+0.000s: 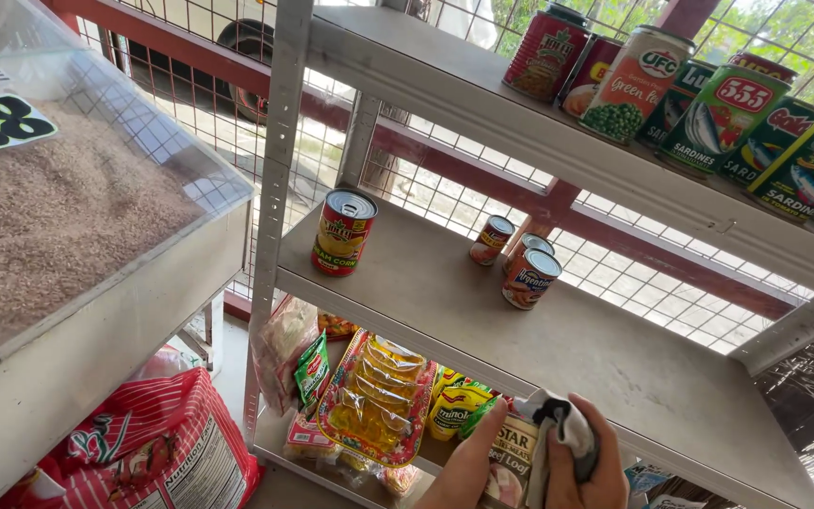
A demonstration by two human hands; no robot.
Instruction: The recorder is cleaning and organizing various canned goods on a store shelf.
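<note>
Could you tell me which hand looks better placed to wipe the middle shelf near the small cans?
Probably the right hand: it grips the white cloth just below the front edge of the grey metal shelf. The left hand is lower, bare, by the packets on the shelf beneath. The three small cans stand farther back.

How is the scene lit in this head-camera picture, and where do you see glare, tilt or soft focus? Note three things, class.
Head view: daylight through the wire mesh lights the grey shelf evenly; glare whitens the clear bin lid; the frame is tilted, shelves slanting; the hand gripping a cloth at the bottom edge looks slightly soft.
</note>
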